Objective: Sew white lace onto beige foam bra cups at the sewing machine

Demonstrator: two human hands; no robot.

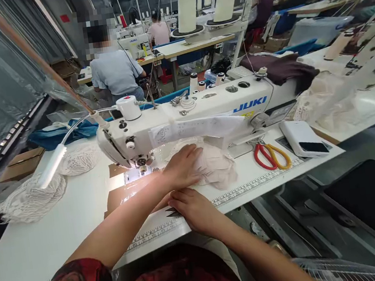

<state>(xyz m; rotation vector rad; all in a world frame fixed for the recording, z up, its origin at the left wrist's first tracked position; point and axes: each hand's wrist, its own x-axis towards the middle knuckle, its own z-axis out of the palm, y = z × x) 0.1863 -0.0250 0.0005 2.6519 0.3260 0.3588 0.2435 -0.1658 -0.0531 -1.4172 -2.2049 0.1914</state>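
Observation:
A white Juki sewing machine stands across the white table. Its needle area is brightly lit. My left hand lies palm down, fingers stretched out, on a bundle of pale pink fabric just right of the needle. My right hand rests flat near the table's front edge on the printed ruler strip, fingers pointing left and partly tucked beneath my left wrist. A strip of white lace hangs along the machine arm.
Red and yellow scissors and a white box with a phone lie right of the machine. Lace pieces sit at the left beside a bendable lamp. Other people sit at machines behind. A fan grille is at the lower right.

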